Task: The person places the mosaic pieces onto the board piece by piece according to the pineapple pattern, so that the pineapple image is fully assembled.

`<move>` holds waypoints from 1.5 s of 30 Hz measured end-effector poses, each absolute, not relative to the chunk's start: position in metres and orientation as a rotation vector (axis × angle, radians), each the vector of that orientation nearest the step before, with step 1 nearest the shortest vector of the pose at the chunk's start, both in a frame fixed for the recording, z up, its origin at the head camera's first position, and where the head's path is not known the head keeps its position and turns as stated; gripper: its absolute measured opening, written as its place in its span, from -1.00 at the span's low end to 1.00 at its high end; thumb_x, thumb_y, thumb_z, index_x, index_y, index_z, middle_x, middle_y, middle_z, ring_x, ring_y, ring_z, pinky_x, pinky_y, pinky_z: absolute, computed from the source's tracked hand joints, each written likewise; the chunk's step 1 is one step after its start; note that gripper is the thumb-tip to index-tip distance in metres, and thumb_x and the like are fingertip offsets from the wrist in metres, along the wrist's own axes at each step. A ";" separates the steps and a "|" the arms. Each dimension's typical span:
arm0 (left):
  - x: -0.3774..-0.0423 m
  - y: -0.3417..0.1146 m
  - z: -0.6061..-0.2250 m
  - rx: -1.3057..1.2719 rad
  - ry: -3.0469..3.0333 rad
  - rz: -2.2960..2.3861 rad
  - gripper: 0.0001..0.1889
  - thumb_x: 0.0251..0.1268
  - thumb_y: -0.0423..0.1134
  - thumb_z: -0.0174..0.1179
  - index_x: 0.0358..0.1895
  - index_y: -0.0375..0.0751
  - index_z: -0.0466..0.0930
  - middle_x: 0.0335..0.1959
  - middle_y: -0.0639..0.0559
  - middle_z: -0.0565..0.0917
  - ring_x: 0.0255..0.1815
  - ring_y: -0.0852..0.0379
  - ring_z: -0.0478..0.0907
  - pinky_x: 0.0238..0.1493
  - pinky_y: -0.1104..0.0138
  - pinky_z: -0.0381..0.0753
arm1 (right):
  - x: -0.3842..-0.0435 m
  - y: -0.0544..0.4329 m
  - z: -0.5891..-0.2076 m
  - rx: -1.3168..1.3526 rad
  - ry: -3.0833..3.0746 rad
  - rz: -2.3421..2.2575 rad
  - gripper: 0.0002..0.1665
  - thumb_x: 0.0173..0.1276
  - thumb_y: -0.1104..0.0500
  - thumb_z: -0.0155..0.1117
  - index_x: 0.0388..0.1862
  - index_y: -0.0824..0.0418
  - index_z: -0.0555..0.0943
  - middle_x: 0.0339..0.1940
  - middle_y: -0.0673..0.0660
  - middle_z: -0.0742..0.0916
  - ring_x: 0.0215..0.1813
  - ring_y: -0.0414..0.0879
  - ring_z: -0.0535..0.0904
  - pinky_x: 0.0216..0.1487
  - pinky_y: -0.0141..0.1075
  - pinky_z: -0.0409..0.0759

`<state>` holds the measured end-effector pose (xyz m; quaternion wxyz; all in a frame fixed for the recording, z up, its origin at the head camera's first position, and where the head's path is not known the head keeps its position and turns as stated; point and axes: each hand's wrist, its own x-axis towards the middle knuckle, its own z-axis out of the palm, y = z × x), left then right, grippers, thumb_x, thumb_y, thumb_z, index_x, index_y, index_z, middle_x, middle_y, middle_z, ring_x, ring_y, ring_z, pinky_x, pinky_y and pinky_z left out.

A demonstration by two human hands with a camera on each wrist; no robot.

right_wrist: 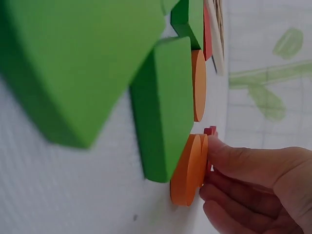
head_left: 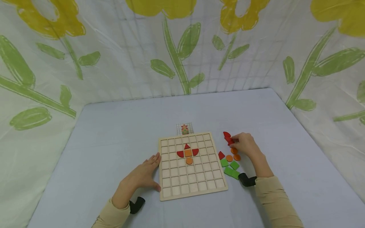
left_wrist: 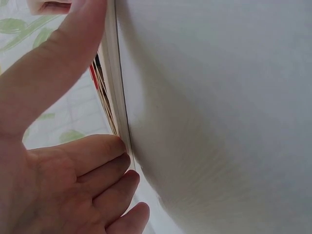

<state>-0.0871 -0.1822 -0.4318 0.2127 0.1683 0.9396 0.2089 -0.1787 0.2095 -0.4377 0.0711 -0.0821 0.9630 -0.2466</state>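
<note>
A square wooden grid board point(head_left: 205, 186) lies flat on the table. Red pieces sit around an orange square point(head_left: 188, 153) in its cells, with an orange disc point(head_left: 189, 161) just below. My left hand point(head_left: 144, 174) rests along the board's left edge, thumb and fingers spread; in the left wrist view the fingertips point(left_wrist: 119, 146) touch its side. Right of the board, my right hand point(head_left: 246, 144) pinches a red piece point(head_left: 230, 143) between thumb and fingers, among other red pieces point(head_left: 227, 134). The hand partly hides it, so its exact shape cannot be told.
Beside the board's right edge lie several green squares point(head_left: 234, 165), loose orange discs point(head_left: 237, 157) and a red quarter-round piece point(head_left: 221, 155). A small pattern card point(head_left: 179, 129) lies behind the board. A flower-printed curtain point(head_left: 114, 72) hangs behind the table.
</note>
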 end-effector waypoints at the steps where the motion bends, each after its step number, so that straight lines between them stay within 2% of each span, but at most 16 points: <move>1: -0.087 -0.182 -0.432 0.468 2.608 0.578 0.23 -0.35 -0.09 0.63 0.43 -0.56 0.07 0.50 -0.37 0.07 0.50 -0.28 0.02 0.46 -0.07 0.07 | -0.178 0.209 -0.438 -0.242 2.893 -0.738 -0.61 0.22 0.29 0.39 -0.02 0.51 0.64 -0.17 0.37 0.72 -0.22 0.11 0.55 -0.14 -0.04 0.63; 11: -0.088 -0.181 -0.430 0.476 2.615 0.575 0.24 -0.35 -0.09 0.63 0.43 -0.57 0.07 0.50 -0.38 0.07 0.50 -0.29 0.02 0.46 -0.07 0.07 | -0.174 0.205 -0.436 -0.183 2.891 -0.701 -0.68 0.23 0.28 0.39 -0.11 0.49 0.68 -0.25 0.32 0.74 -0.28 0.08 0.59 -0.24 -0.12 0.67; 17: -0.087 -0.181 -0.430 0.473 2.614 0.572 0.24 -0.35 -0.08 0.63 0.43 -0.56 0.07 0.49 -0.38 0.07 0.50 -0.29 0.03 0.45 -0.08 0.08 | -0.170 0.205 -0.434 -0.184 2.910 -0.705 -0.67 0.24 0.22 0.38 -0.13 0.48 0.69 -0.33 0.26 0.73 -0.36 0.00 0.50 -0.41 -0.28 0.54; 24: -0.087 -0.181 -0.431 0.462 2.610 0.555 0.24 -0.34 -0.09 0.63 0.44 -0.55 0.06 0.50 -0.38 0.07 0.50 -0.29 0.03 0.46 -0.07 0.08 | -0.155 0.193 -0.422 -0.227 2.942 -0.817 -0.67 0.26 0.21 0.37 -0.09 0.43 0.70 -0.20 0.28 0.73 -0.18 0.10 0.56 -0.20 -0.11 0.64; 28: -0.087 -0.181 -0.429 0.466 2.606 0.547 0.24 -0.34 -0.09 0.63 0.44 -0.56 0.06 0.50 -0.39 0.06 0.50 -0.29 0.03 0.46 -0.07 0.07 | -0.146 0.178 -0.418 -0.343 2.972 -0.837 -0.67 0.25 0.22 0.38 -0.07 0.42 0.70 -0.20 0.25 0.75 -0.16 0.11 0.62 -0.16 -0.08 0.67; 34: -0.088 -0.180 -0.428 0.480 2.602 0.554 0.25 -0.35 -0.08 0.63 0.43 -0.59 0.06 0.49 -0.41 0.06 0.49 -0.31 0.02 0.45 -0.08 0.07 | -0.139 0.151 -0.416 -0.504 3.001 -0.794 -0.75 0.22 0.21 0.42 -0.17 0.34 0.75 -0.29 0.16 0.76 -0.20 0.06 0.65 -0.21 -0.12 0.67; 41: -0.088 -0.181 -0.430 0.470 2.612 0.525 0.24 -0.33 -0.08 0.63 0.43 -0.57 0.06 0.49 -0.39 0.07 0.49 -0.29 0.03 0.46 -0.07 0.08 | -0.132 0.120 -0.422 -0.457 2.954 -0.778 -0.84 0.18 0.20 0.44 -0.31 0.28 0.75 -0.40 0.08 0.73 -0.44 -0.13 0.52 -0.52 -0.37 0.48; 45: -0.088 -0.180 -0.429 0.474 2.612 0.530 0.23 -0.33 -0.09 0.63 0.43 -0.58 0.07 0.49 -0.39 0.07 0.49 -0.30 0.04 0.45 -0.08 0.09 | -0.129 0.106 -0.429 -0.403 2.939 -0.736 -0.84 0.16 0.18 0.47 -0.36 0.27 0.74 -0.45 0.06 0.73 -0.46 -0.13 0.56 -0.46 -0.35 0.55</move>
